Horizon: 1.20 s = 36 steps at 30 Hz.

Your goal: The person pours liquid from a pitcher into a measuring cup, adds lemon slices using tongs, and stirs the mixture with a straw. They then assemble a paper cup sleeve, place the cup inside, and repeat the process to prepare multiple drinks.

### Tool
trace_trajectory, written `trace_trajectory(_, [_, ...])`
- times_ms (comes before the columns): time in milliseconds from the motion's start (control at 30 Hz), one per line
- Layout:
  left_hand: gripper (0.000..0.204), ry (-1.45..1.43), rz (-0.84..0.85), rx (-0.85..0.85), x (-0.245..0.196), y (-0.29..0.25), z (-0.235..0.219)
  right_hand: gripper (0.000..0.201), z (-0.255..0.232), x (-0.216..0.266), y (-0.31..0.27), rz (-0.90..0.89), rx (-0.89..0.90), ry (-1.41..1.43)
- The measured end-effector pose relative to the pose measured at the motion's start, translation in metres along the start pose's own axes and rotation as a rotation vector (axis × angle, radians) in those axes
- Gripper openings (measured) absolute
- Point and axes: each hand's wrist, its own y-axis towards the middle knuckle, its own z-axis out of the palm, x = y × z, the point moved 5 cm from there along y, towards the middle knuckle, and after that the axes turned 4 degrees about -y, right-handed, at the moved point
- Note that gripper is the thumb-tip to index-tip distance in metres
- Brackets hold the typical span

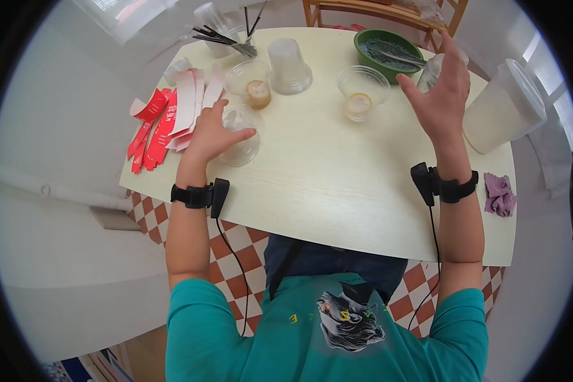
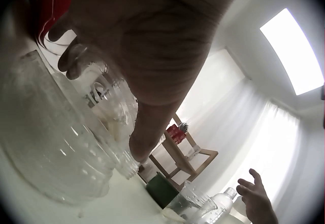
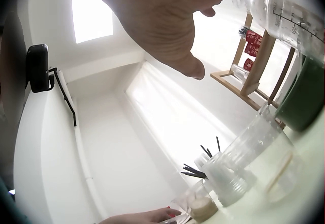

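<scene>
My left hand [image 1: 213, 134] is over a clear plastic container [image 1: 243, 151] at the left of the table, thumb stretched out and fingers spread loosely at its edge. In the left wrist view this container [image 2: 56, 142] lies just below the palm. Beyond it stands a clear cup with tan contents [image 1: 258, 95]. My right hand [image 1: 442, 95] is raised at the right, its thumb and fingers apart with nothing between them. Nearest to it are a clear bottle with printed measuring marks [image 3: 289, 13], partly hidden by the hand in the head view, and a clear cup with pale contents [image 1: 359, 108].
A green bowl [image 1: 379, 57] with a utensil is at the back right. At the right stand a lidded pitcher [image 1: 500, 108] and a purple cloth [image 1: 500, 196]. Red and white paper strips [image 1: 165, 130], black sticks [image 1: 219, 37] and upturned cups [image 1: 288, 67] occupy the left.
</scene>
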Motion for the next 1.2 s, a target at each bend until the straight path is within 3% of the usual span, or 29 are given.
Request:
trace_trajectory(167, [0.089, 0.027, 0.063, -0.147, -0.025, -0.03, -0.035, 0.085, -0.002, 0.004, 0.0, 0.032, 0.031, 0.021])
trace_trajectory(233, [0.088, 0.005, 0.137, -0.172, -0.053, -0.036, -0.043, 0.084, -0.002, 0.003, 0.001, 0.04, 0.033, 0.03])
trace_trajectory(267, [0.087, -0.08, 0.268, -0.15, -0.073, -0.038, -0.042, 0.082, -0.001, 0.002, 0.001, 0.035, 0.026, 0.036])
trace_trajectory(300, [0.087, -0.167, 0.395, -0.129, -0.091, -0.04, -0.039, 0.081, 0.0, 0.002, 0.0, 0.027, 0.019, 0.044])
trace_trajectory(400, [0.086, -0.16, 0.527, -0.046, -0.146, -0.017, -0.015, 0.074, 0.0, 0.002, -0.002, 0.028, 0.022, 0.016])
trace_trajectory(500, [0.087, -0.165, 0.558, -0.03, -0.193, 0.009, 0.016, 0.071, -0.002, 0.0, 0.001, 0.042, 0.025, 0.041])
trace_trajectory(567, [0.088, -0.169, 0.534, 0.094, -0.214, 0.026, 0.037, 0.07, -0.005, -0.002, 0.003, 0.052, 0.021, 0.048])
trace_trajectory(767, [0.087, -0.105, 0.517, 0.132, -0.228, 0.043, 0.064, 0.066, -0.019, -0.005, 0.01, 0.061, -0.034, 0.103])
trace_trajectory(833, [0.087, -0.115, 0.517, 0.128, -0.226, 0.043, 0.067, 0.084, -0.024, 0.0, 0.012, 0.012, -0.068, -0.102])
trace_trajectory(867, [0.087, -0.13, 0.513, 0.117, -0.225, 0.042, 0.067, 0.084, -0.02, 0.001, 0.013, 0.017, -0.067, -0.101])
trace_trajectory(933, [0.087, -0.137, 0.522, 0.098, -0.223, 0.042, 0.069, 0.06, -0.016, -0.001, 0.014, 0.047, -0.216, -0.081])
trace_trajectory(967, [0.087, -0.146, 0.531, 0.077, -0.222, 0.041, 0.07, 0.06, -0.016, -0.003, 0.011, 0.049, -0.216, -0.082])
trace_trajectory(1033, [0.086, -0.163, 0.535, 0.063, -0.221, 0.04, 0.072, 0.057, -0.002, -0.009, 0.006, 0.067, 0.046, 0.217])
trace_trajectory(1167, [0.081, -0.197, 0.534, 0.011, -0.22, 0.039, 0.076, 0.04, 0.019, -0.002, -0.013, 0.029, 0.205, 0.275])
trace_trajectory(1200, [0.081, -0.198, 0.531, 0.008, -0.219, 0.039, 0.078, 0.039, 0.027, 0.001, -0.02, -0.004, 0.314, 0.265])
